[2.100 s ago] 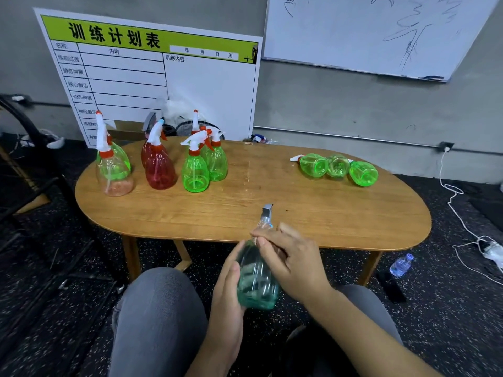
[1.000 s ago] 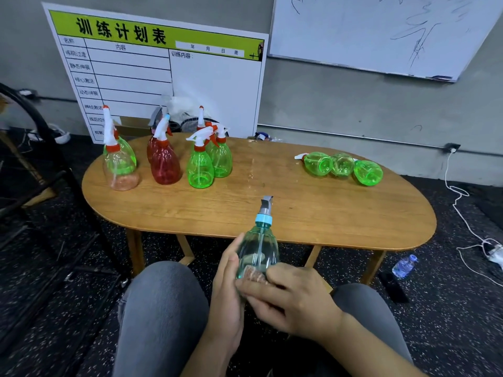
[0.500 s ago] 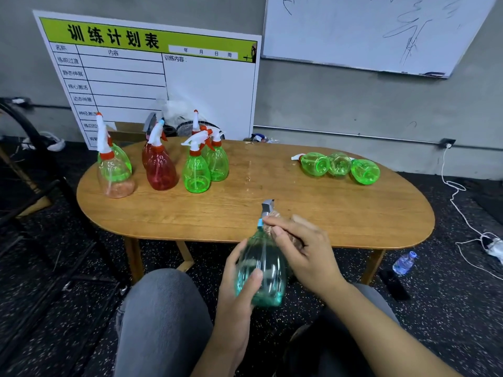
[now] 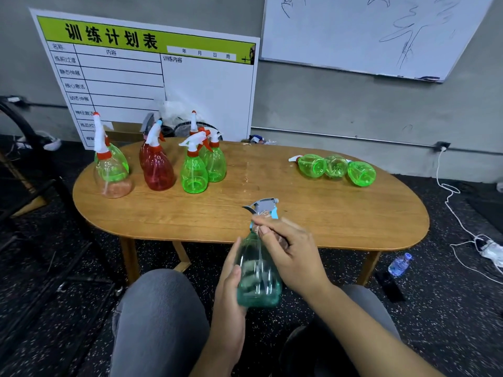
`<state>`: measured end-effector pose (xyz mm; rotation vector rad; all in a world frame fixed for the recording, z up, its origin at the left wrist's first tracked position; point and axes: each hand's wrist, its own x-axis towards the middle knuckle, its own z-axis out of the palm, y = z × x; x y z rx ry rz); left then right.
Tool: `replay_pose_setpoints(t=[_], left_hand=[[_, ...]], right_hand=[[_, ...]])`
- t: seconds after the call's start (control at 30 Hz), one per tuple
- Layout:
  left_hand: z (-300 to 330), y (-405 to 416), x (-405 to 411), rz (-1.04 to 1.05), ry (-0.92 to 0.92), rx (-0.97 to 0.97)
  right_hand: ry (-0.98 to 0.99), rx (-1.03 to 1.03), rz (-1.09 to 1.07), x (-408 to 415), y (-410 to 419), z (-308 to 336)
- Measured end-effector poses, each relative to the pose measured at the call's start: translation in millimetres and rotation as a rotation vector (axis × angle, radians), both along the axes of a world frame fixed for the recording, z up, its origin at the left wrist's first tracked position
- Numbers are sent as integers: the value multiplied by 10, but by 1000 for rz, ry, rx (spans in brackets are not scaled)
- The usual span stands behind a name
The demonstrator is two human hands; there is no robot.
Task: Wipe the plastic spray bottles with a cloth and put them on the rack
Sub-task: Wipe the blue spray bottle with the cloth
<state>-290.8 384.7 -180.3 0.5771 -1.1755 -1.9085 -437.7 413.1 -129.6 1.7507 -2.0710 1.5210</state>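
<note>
Far left of wooden table (image 4: 340, 213): clear bottle with peach base (image 4: 113, 175), green one behind it; next right two red bottles (image 4: 156, 167), then two green upright bottles (image 4: 194, 172), all with white-and-red trigger heads. Near centre, over the lap: teal spray bottle (image 4: 258, 276) upright, grey trigger head above table's near edge. Left hand (image 4: 230, 292) wraps bottle's lower body, thumb on front. Right hand (image 4: 291, 254) curls fingers at the neck just under the trigger; cloth not discernible. Far right of table: three green bottles (image 4: 336, 168) lying on their sides, touching in a row. Small water bottle (image 4: 398, 265) on floor, right
</note>
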Motion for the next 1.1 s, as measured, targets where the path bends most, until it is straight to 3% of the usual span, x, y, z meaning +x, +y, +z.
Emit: replay_pose_setpoints(t=[0.13, 0.3, 0.4, 0.5, 0.67, 0.77, 0.87, 1.1], left_hand=[[35, -25, 19, 45, 12, 14], [-16, -39, 40, 55, 54, 83], [26, -35, 50, 50, 63, 94], [56, -34, 27, 54, 57, 63], [53, -34, 23, 22, 1, -12], [44, -53, 25, 32, -1, 4], [2, -65, 25, 40, 2, 38], [25, -60, 54, 52, 55, 88]], right_hand=[[172, -22, 29, 173, 122, -45], [574, -102, 258, 328, 392, -172], [693, -101, 320, 334, 453, -207], [674, -95, 261, 252, 362, -109], [311, -25, 39, 62, 35, 66], [249, -14, -5, 87, -27, 32], [313, -60, 27, 219, 101, -43], [662, -107, 310, 344, 444, -222]])
